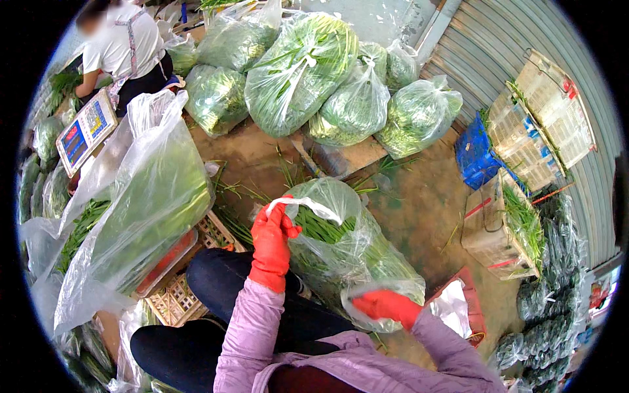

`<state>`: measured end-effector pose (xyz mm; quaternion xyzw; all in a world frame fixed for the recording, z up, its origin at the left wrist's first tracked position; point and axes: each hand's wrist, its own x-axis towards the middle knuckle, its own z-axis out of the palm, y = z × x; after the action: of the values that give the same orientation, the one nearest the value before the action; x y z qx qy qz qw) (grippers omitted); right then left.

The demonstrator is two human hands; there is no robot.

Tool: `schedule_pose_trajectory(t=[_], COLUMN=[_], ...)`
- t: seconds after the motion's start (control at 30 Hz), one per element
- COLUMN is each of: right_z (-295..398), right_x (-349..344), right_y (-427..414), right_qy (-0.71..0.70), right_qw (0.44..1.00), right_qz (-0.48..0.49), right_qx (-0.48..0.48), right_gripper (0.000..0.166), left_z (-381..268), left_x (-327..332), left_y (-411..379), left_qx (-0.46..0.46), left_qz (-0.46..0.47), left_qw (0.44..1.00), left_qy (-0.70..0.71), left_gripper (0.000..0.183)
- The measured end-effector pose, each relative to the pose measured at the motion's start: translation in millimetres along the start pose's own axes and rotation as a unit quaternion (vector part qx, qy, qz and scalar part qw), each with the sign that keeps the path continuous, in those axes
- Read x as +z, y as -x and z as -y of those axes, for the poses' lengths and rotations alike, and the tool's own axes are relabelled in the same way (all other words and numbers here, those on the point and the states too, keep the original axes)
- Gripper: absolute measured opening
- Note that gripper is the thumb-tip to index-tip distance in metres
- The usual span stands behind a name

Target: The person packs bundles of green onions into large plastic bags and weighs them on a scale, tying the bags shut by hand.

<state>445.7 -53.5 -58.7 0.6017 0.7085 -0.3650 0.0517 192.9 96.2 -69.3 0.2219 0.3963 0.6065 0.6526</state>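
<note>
My left hand (277, 240), in a red rubber glove, grips the gathered white rim of a clear plastic bag (388, 255). Long green leafy stalks (319, 226) fill the bag, which lies on the floor before my knees, and they show through its mouth. My right hand (385, 305), gloved in the same red, rests against the near lower end of this bag; its fingertips are blurred, and whether they grip the plastic cannot be told. To my left, a larger open plastic bag of greens (152, 206) lies on a scale with a display (86, 132).
Tied bags of greens (300, 73) stand along the far side. Crates (501, 226) with loose greens and a blue crate (474, 152) are at the right, by a corrugated wall. A red bag (459, 304) lies near my right arm. A person (123, 49) bends at upper left.
</note>
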Motion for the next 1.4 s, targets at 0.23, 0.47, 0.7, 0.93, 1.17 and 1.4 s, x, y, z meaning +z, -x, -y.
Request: schedule_pose_trajectory(t=[0.23,0.47,0.7,0.93,1.17,1.4], right_z=[0,52,9,13,1,-15], right_x=[-65,-91,-34,-24,-11,5], right_y=[67,-13,-92,-98,-108,-80], right_qy=[0.18,0.015,0.244,0.362,0.122,0.25], right_qw=[0.965,0.948,0.95,0.925,0.992,0.96], right_qz=[0.19,-0.227,-0.103,-0.008,-0.012,-0.064], right_qx=[-0.023,-0.221,-0.166,-0.114,0.036,-0.109], right_gripper=[0.045,0.01,0.025,0.032,0.03,0.015], left_z=[-4,-22,-2,60,100,117], left_x=[0,5,10,14,15,20], left_y=[8,18,51,8,-24,-49], left_qx=[0.078,0.07,0.415,0.163,0.111,0.085], left_qz=[0.048,0.07,0.255,0.285,0.26,0.206], left_qw=[0.996,0.994,0.634,0.554,0.532,0.586], left_qy=[0.008,-0.037,-0.6,-0.765,-0.798,-0.779], left_gripper=[0.045,0.053,0.039,0.029,0.015,0.019])
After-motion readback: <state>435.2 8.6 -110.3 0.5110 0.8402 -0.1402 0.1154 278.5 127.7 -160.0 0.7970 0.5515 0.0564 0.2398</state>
